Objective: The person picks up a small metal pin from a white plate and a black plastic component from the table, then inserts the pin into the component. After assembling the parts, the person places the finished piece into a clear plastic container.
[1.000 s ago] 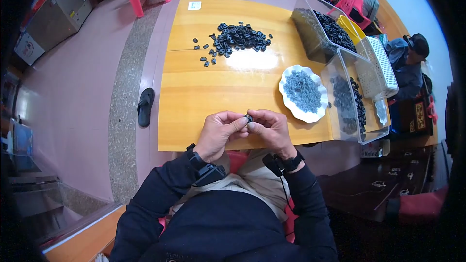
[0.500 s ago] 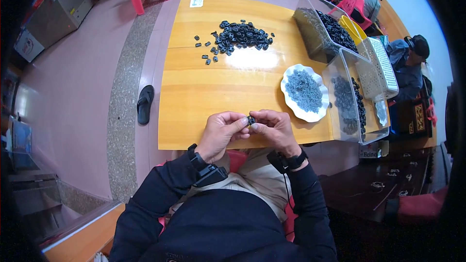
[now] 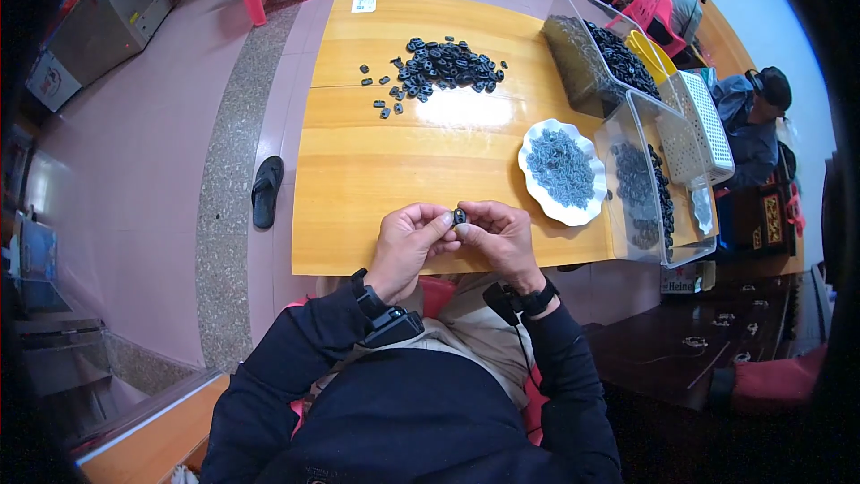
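1. Your tabletop, a yellow-brown wood-grain surface (image 3: 376,161), fills the middle of the frame, its near edge at your wrists.
2. On its right side stand two clear plastic rectangular bins: a far bin (image 3: 570,67) at upper right and a near bin (image 3: 632,235) at centre right, both with black pieces inside.
3. A loose heap of small black oval pieces (image 3: 448,65) lies at upper centre, well apart from your hands.
4. A white scalloped plate (image 3: 563,216), right of centre and near your right hand, bears small translucent grey-blue pieces (image 3: 562,166).
5. Your left hand (image 3: 408,246) and right hand (image 3: 497,237) meet at lower centre. Each grip is nearly closed, thumb and fingertips pinched on one shared item.
6. That item, a small black holed oval piece (image 3: 460,216), sits directly between both grips, touching each, so neither hand is nearer. Its long axis seems to run up and down the frame; your fingertips partly cover it.
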Demonstrator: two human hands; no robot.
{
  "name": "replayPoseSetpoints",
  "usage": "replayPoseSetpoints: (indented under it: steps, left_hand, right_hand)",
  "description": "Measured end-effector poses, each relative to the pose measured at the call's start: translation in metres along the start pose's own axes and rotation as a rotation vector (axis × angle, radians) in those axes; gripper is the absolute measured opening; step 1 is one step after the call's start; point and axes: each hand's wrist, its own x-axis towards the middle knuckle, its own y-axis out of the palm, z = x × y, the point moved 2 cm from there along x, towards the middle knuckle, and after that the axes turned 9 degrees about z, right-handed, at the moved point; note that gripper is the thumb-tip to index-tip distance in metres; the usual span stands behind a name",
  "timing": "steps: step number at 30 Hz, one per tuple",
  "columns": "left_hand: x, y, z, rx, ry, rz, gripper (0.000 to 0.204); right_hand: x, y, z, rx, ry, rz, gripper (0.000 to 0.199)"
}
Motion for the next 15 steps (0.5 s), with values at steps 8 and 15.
replayPoseSetpoints:
  steps: [8,15]
  left_hand:
    - [-0.0021,-0.0001,-0.0038,-0.041,-0.038,0.008,0.009]
    - [-0.0006,-0.0013,-0.0043,-0.096,-0.054,0.097,0.005]
  right_hand:
    - [-0.0024,-0.0019,0.0065,0.005,0.023,0.045,0.025]
    - [-0.0046,-0.0007,0.0073,0.074,0.007,0.042,0.025]
